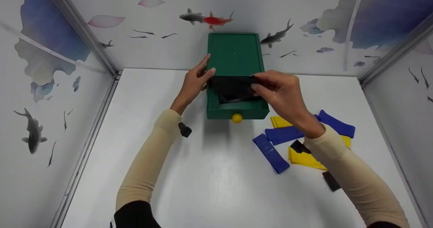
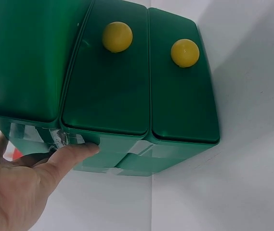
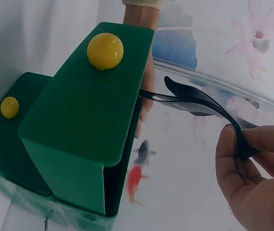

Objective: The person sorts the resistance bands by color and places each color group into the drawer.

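Note:
A green drawer cabinet (image 1: pixel 233 53) stands against the back wall, its top drawer (image 1: pixel 220 114) pulled out toward me. My left hand (image 1: pixel 193 83) rests along the cabinet's left side, thumb and fingers extended against it. Above the drawer, my right hand (image 1: pixel 283 94) pinches a black resistance band (image 1: pixel 231 85) between thumb and fingers. In the right wrist view the flexible band (image 3: pixel 189 98) stretches from the fingers to the drawer's edge, its two layers parting in a curve. Part of it hangs down inside the drawer, where the front wall hides it.
Several blue bands (image 1: pixel 271 153) and yellow bands (image 1: pixel 306 158) lie on the white table (image 1: pixel 203 187) at right, partly beneath my right forearm. A dark flat piece (image 1: pixel 331 181) lies near that sleeve. Lower drawers carry yellow knobs (image 2: pixel 185 53). Patterned walls enclose the table.

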A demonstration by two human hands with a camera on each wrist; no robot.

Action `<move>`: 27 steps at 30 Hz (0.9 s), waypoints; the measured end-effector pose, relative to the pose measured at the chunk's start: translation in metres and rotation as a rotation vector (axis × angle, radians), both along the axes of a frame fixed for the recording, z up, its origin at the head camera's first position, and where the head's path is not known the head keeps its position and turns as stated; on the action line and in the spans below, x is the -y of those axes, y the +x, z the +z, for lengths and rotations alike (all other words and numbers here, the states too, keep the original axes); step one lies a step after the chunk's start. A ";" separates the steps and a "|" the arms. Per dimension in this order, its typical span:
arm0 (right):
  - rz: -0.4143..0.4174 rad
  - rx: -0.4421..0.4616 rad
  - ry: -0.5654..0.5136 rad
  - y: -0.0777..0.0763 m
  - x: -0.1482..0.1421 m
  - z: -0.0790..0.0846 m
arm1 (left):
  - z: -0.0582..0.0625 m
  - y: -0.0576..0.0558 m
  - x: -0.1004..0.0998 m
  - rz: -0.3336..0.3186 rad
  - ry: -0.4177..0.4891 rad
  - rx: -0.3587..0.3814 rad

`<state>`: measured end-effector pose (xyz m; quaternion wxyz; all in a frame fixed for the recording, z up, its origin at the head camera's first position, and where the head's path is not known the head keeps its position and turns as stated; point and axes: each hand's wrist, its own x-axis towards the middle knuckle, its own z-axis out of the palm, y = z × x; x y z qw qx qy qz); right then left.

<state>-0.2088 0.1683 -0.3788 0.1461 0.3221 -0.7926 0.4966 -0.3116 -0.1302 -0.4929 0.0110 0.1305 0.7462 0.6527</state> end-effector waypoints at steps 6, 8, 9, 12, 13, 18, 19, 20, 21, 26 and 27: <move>0.083 0.011 -0.022 0.006 0.019 -0.001 | -0.001 -0.001 -0.001 0.005 0.001 -0.037; 0.096 0.016 -0.027 0.005 0.022 -0.004 | -0.001 -0.001 -0.001 0.012 -0.002 -0.044; 0.097 0.022 -0.030 0.005 0.023 -0.005 | -0.001 -0.001 -0.001 0.015 -0.006 -0.043; 0.087 0.058 -0.044 -0.002 0.023 -0.015 | 0.000 -0.002 0.000 0.015 -0.010 -0.040; 0.081 0.078 -0.048 -0.005 0.022 -0.019 | 0.000 -0.002 0.000 0.012 -0.010 -0.038; 0.020 0.226 -0.039 -0.023 0.015 -0.042 | -0.001 -0.001 0.000 0.002 -0.005 -0.032; 0.003 0.254 -0.032 -0.026 0.013 -0.046 | -0.001 0.000 0.000 0.002 -0.005 -0.027; -0.013 0.275 -0.021 -0.029 0.012 -0.050 | -0.001 0.000 0.000 0.003 -0.007 -0.023; -0.027 0.293 -0.008 -0.031 0.011 -0.053 | -0.002 0.000 0.000 0.003 -0.009 -0.017; -0.063 0.315 0.072 -0.035 0.010 -0.061 | -0.002 0.001 0.001 0.011 -0.007 0.009; -0.066 0.311 0.086 -0.035 0.010 -0.062 | -0.002 0.001 0.001 0.014 -0.008 0.012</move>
